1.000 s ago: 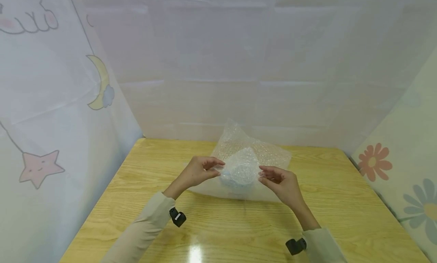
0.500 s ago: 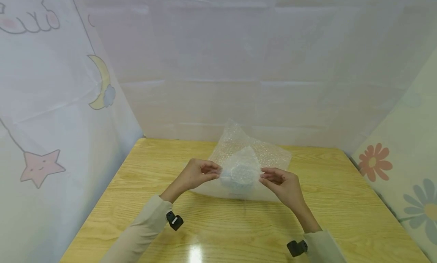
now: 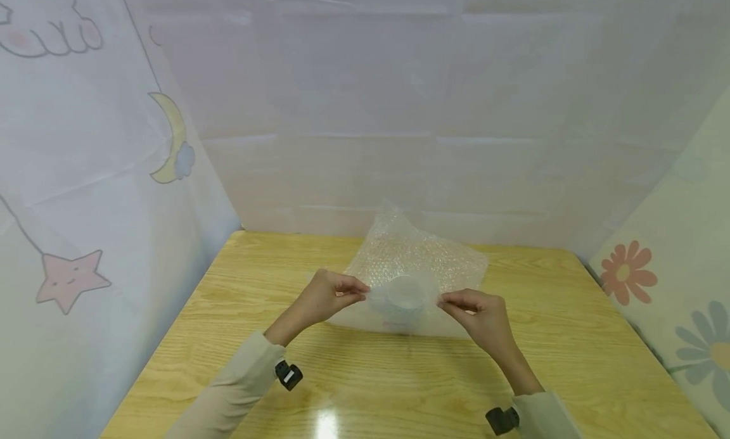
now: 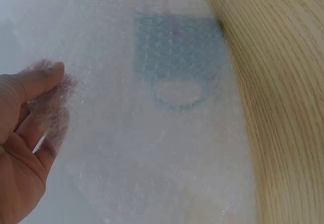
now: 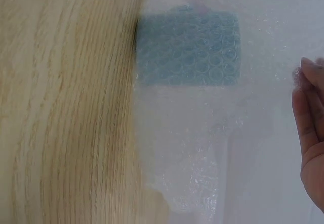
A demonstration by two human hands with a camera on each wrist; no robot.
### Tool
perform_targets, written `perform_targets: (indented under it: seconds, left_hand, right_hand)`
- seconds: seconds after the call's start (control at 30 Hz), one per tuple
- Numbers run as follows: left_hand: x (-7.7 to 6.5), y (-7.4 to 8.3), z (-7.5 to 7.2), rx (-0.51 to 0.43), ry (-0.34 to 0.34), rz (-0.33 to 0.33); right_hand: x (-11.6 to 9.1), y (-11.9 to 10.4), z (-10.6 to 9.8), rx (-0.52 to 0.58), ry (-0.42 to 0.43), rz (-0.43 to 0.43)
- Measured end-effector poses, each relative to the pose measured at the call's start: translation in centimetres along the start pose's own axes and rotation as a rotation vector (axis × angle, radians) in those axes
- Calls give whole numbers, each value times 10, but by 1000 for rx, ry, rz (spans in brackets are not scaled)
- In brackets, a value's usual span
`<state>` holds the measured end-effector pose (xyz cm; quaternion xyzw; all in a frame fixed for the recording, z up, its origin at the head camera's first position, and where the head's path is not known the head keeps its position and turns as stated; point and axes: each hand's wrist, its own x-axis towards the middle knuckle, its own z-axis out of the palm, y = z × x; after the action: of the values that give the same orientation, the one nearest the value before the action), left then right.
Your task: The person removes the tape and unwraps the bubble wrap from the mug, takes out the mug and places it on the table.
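Note:
A sheet of clear bubble wrap (image 3: 450, 258) lies draped and folded over a light blue mug (image 3: 406, 292). Through the plastic, the mug's round top shows in the head view, and its ring handle (image 4: 179, 96) in the left wrist view. My left hand (image 3: 326, 297) pinches the wrap's edge to the left of the mug, thumb against the fingers. On the other side, my right hand (image 3: 483, 312) pinches the opposite edge between thumb and fingertips. In the right wrist view the mug's blue body (image 5: 187, 49) is blurred by the bubbles.
The wooden table (image 3: 365, 382) runs back to a pale cloth backdrop (image 3: 353, 109). Printed cloth walls stand at both sides, with a star (image 3: 73, 280) on the left and flowers (image 3: 627, 271) on the right. A small black camera is strapped to each wrist.
Both hands have come slightly nearer the body, pulling the wrap with them. The pointed flap that stood behind the mug has come down, and the mug's round top shows more clearly.

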<state>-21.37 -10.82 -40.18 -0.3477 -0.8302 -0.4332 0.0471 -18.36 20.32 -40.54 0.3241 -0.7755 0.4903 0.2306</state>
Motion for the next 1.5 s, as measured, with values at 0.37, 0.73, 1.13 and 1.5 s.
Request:
perform_targets:
  seconds: [0.37, 0.73, 1.13, 1.5]
  left_hand:
    - [-6, -1, -5, 37, 2, 64]
    - [-22, 6, -9, 66, -67, 120]
    - [-35, 8, -3, 113, -178, 105]
    - [-46, 5, -4, 156, -266, 83]
  right_hand:
    - [-10, 33, 0, 22, -25, -47]
    - [-12, 25, -5, 107, -139, -242]
    - [-29, 29, -8, 34, -338, -85]
    - [-37, 33, -12, -26, -457, -127]
